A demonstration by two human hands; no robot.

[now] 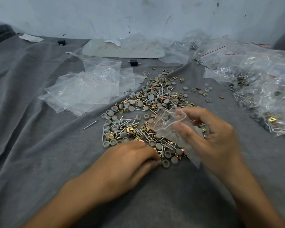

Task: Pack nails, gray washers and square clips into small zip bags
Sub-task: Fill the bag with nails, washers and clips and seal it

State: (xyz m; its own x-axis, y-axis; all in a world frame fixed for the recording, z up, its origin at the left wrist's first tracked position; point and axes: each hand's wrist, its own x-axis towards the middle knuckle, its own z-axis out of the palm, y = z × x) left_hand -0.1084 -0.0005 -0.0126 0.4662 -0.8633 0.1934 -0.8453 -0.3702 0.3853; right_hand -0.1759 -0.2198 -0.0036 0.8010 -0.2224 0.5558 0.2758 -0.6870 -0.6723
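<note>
One bag (169, 124), seemingly in right grip (215, 137)

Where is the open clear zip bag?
Head view, right of centre: the right hand grips the clear zip bag over the mixed hardware pile.

Mixed heap (143, 122) at centre: silver nails (139, 109), gray washers (166, 101) (round, some dished side up), square clips (128, 129) in brass and copper tones, all jumbled. Stray nail (90, 125) lies apart, left of the heap. A few washers and clips sit scattered off its far-right side. Zip bag (169, 125): clear, red line at the seal, mouth open, pinched in right hand (212, 134) over the heap's near-right edge; gray shapes show through it, can't tell if inside. Empty zip bags (89, 89) lie overlapped far-left. Filled bags (262, 89) piled right.
</note>
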